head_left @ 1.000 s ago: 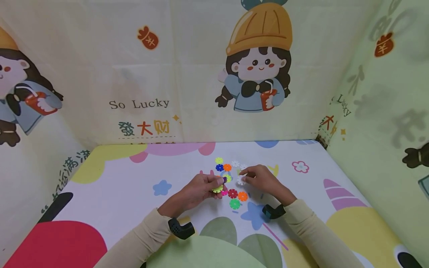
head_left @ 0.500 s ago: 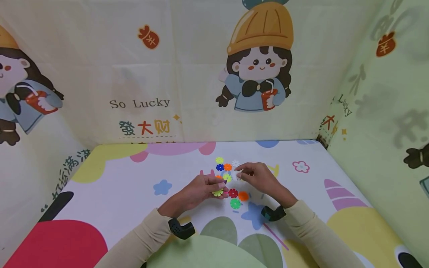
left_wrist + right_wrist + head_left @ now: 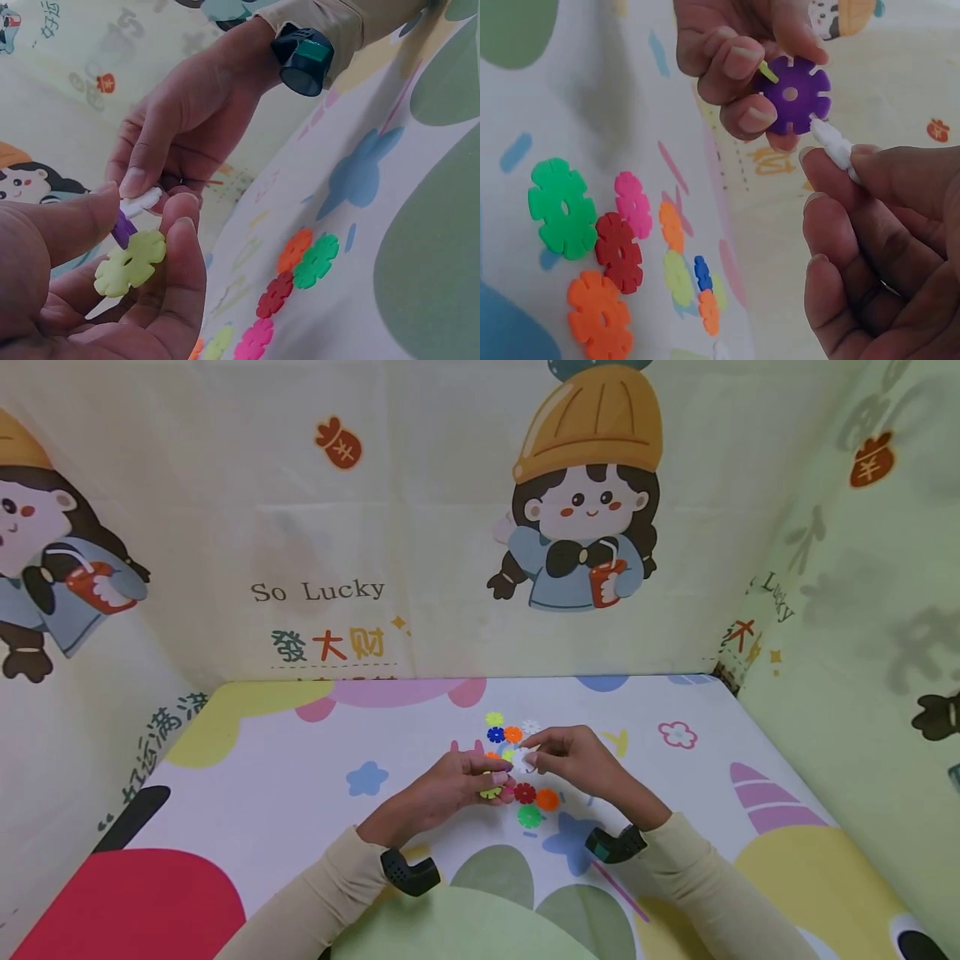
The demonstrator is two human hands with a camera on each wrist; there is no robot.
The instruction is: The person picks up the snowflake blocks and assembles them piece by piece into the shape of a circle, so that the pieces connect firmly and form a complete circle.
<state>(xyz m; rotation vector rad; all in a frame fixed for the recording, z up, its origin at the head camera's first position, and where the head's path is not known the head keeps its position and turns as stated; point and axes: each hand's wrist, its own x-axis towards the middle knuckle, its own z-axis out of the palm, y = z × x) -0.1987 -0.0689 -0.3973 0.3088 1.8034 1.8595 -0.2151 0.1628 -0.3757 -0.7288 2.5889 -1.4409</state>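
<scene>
My left hand (image 3: 442, 787) holds two notched flower-shaped plastic discs that are joined slot to slot. One is purple (image 3: 802, 97), the other yellow-green (image 3: 131, 262). The thumb lies on the purple disc's edge, with fingers curled behind the pair. Between thumb and forefinger, my right hand (image 3: 581, 764) pinches a white disc (image 3: 832, 146). Its near edge sits right at a notch in the rim of the purple disc. In the right wrist view the white disc appears nearly edge-on, while the purple one faces the camera.
Loose discs lie on the patterned tabletop below the hands: green (image 3: 562, 210), dark red (image 3: 619, 251), orange (image 3: 600, 319) and pink (image 3: 634, 204). Farther back lie a blue disc (image 3: 497, 735), an orange one (image 3: 513, 734) and a white one (image 3: 531, 727). A printed cloth wall (image 3: 442, 610) rises behind.
My right hand has moved left with the white disc, bringing it up to the purple disc. My left hand stays nearly in place, its thumb and fingers slightly shifted around the joined discs.
</scene>
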